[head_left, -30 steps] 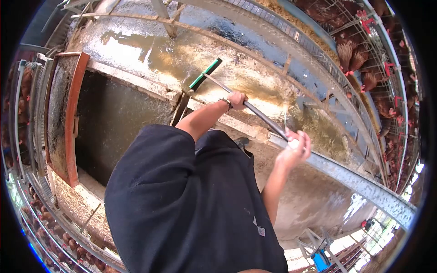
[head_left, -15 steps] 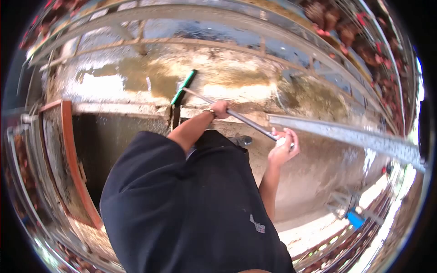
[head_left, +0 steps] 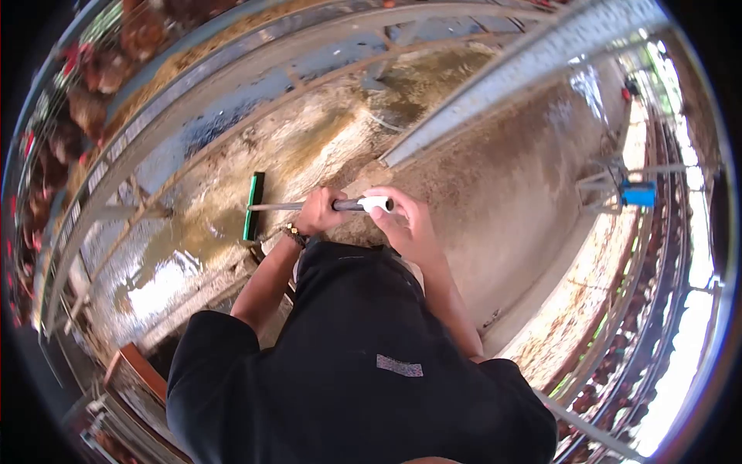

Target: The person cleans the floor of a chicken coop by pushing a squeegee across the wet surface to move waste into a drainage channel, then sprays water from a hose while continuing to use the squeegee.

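A long-handled floor squeegee (head_left: 253,207) with a green and black head rests on wet, dirty concrete at left of centre. My left hand (head_left: 320,211), with a bracelet at the wrist, is wrapped round its grey handle partway along. At the near end of the handle, my right hand (head_left: 406,222) closes its fingers and thumb round a white end piece (head_left: 376,203). The dark open tip of that end shows beside the thumb. Both hands are in front of my black shirt.
A slanted metal beam (head_left: 495,85) rises from the floor at upper right. Brown hens (head_left: 86,112) stand in cages behind a feed trough at upper left. At right are a blue object (head_left: 638,194) on a metal frame and more cages. An orange-brown board (head_left: 143,370) stands lower left.
My view has turned right, so the beam and cages have swung round. The squeegee's head has come lower left in view, its handle now nearly level. Both hands keep hold, closer together.
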`<state>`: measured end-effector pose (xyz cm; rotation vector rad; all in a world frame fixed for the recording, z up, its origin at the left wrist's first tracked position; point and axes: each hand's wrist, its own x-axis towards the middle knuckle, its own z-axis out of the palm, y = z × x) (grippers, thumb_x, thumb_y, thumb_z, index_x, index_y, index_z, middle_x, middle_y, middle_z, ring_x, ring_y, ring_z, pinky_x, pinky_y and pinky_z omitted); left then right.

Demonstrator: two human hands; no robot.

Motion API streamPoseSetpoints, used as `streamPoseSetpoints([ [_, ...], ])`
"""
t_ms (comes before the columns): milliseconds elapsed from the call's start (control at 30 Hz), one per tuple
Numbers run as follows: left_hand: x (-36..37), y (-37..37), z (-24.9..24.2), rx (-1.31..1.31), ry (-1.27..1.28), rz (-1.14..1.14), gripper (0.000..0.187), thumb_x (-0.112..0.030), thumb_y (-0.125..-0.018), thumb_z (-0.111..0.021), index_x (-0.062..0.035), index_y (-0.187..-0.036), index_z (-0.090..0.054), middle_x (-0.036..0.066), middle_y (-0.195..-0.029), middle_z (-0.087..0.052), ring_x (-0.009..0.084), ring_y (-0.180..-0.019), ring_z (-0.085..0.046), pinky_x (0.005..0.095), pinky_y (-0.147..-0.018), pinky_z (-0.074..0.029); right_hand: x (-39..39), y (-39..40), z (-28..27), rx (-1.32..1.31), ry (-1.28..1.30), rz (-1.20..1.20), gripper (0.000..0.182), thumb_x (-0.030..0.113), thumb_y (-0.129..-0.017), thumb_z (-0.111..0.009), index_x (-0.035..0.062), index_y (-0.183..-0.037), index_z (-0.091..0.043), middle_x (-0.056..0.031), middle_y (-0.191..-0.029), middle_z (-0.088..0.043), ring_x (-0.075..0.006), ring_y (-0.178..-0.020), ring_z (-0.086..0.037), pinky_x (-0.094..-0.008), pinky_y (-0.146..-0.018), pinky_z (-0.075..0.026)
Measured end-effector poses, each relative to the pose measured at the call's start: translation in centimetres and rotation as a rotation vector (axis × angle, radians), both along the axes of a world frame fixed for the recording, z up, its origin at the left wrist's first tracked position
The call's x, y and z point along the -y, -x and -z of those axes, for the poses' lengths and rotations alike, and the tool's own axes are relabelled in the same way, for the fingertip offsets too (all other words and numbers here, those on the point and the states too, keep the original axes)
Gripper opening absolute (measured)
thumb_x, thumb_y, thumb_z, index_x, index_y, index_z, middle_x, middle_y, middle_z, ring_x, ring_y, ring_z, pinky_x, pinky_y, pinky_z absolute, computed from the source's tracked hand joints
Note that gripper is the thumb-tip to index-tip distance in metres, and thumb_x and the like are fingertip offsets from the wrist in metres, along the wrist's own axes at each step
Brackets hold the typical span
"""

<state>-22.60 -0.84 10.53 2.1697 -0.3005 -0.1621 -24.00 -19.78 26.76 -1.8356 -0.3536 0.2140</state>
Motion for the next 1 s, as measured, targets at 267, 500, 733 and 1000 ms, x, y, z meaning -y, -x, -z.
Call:
streamPoseSetpoints([
  [267,9.5,-5.3,-0.2,-0.004,-0.081,0.011,0.031,-0.023,-0.077,-0.071,-0.0017,-0.062,-0.055,0.013,-0.051,-0.046,0.0223,-0.046,-0.044,0.0368,-0.045,-0.037,23.9,3.0,8.2,-0.132,-0.249,0.781,0.014,0.008,-0.087,-0.066,-0.0034,-0.086,-0.058,-0.0061,-0.075,-0.062,-0.0113,-0.065,-0.062,-0.0226,-0.060,-0.051],
  [500,16.4,-7.5,2.7,0.284,-0.094,-0.064,0.024,-0.020,-0.073,-0.077,-0.0032,-0.076,-0.060,0.012,-0.059,-0.057,0.0315,-0.051,-0.057,0.0382,-0.049,-0.045,41.3,8.6,10.0,-0.199,-0.180,1.035,0.016,0.009,-0.090,-0.062,-0.0052,-0.085,-0.060,-0.0082,-0.068,-0.063,-0.0138,-0.058,-0.062,-0.0255,-0.054,-0.054],
  [733,22.4,-6.1,-1.7,-0.026,-0.284,-0.121,0.030,-0.025,-0.083,-0.072,-0.0063,-0.068,-0.055,0.004,-0.057,-0.051,0.0112,-0.055,-0.051,0.0281,-0.052,-0.040,48.6,3.5,14.3,-0.387,-0.157,0.894,0.022,0.017,-0.090,-0.063,-0.0042,-0.083,-0.063,-0.0050,-0.062,-0.059,-0.0112,-0.051,-0.057,-0.0230,-0.046,-0.045],
  [1000,25.8,-12.4,-4.2,0.303,0.285,-1.009,0.038,-0.020,-0.093,-0.061,-0.0075,-0.059,-0.046,-0.005,-0.057,-0.044,0.0046,-0.054,-0.037,0.0245,-0.047,-0.028,45.0,-11.8,18.2,-0.360,-0.189,0.640,0.019,0.015,-0.088,-0.065,-0.0029,-0.081,-0.062,-0.0031,-0.067,-0.060,-0.0084,-0.056,-0.057,-0.0237,-0.048,-0.045],
])
